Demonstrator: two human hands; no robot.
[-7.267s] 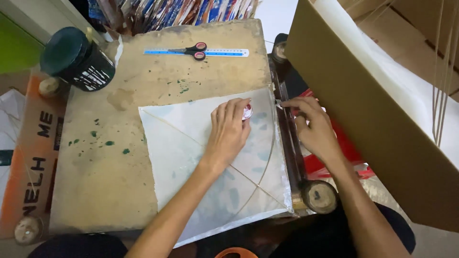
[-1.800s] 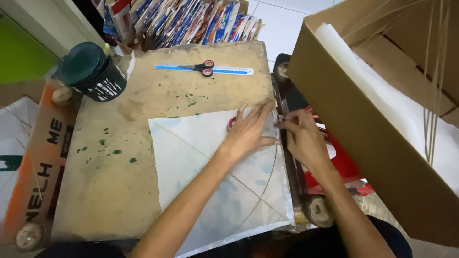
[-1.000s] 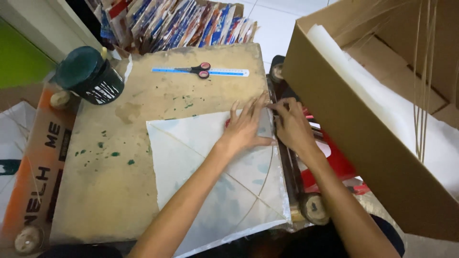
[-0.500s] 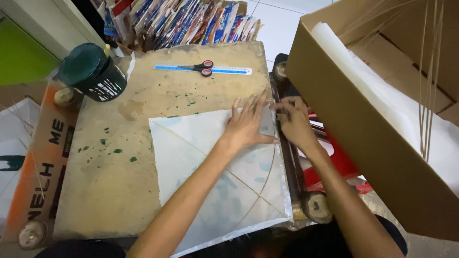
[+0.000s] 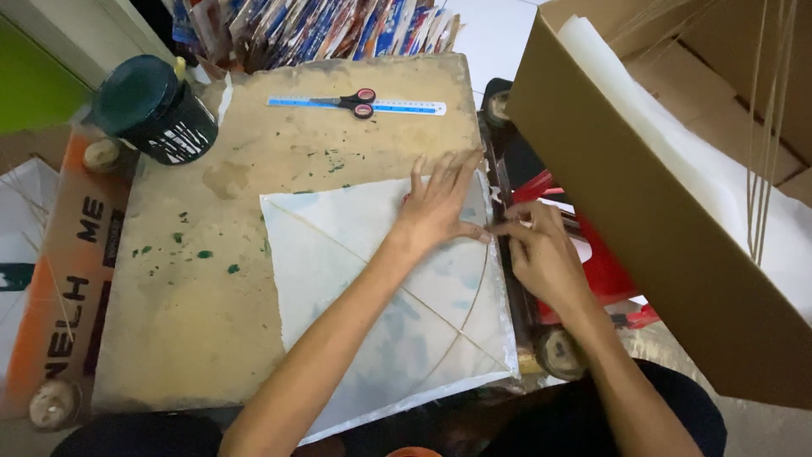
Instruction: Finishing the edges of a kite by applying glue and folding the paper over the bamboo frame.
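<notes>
Left hand (image 5: 440,203): flat, fingers spread, palm down on the white paper sheet (image 5: 372,296), pressing near the sheet's upper right corner. Thumb tip reaches toward the right edge.

Right hand (image 5: 541,254): fingers drawn together, tips pinching at the sheet's right edge, just beside the left thumb. What sits between the fingertips is too small to make out.

Paper sheet: roughly square, lying flat on the right half of the wooden board (image 5: 211,279), its right edge along the board's right edge and its lower corner hanging past the near edge. Faint bluish staining. A thin straight stick (image 5: 355,258) runs diagonally across it from the upper left corner to the lower right; a second thin stick (image 5: 474,305) bows in a curve near the right side and crosses the first.

Board surface: worn tan, with green paint flecks on the left half.

Far edge: blue ruler (image 5: 397,105) with red-handled scissors (image 5: 351,101) lying on it.

Far left corner: dark green pot (image 5: 156,110), streaked white down its side.

Beyond the far edge: row of colourful printed packets (image 5: 338,25), standing.

Right of the board: large open cardboard box (image 5: 643,220) holding a white paper roll (image 5: 677,152) and thin sticks. A red object (image 5: 605,271) lies between box and board.
</notes>
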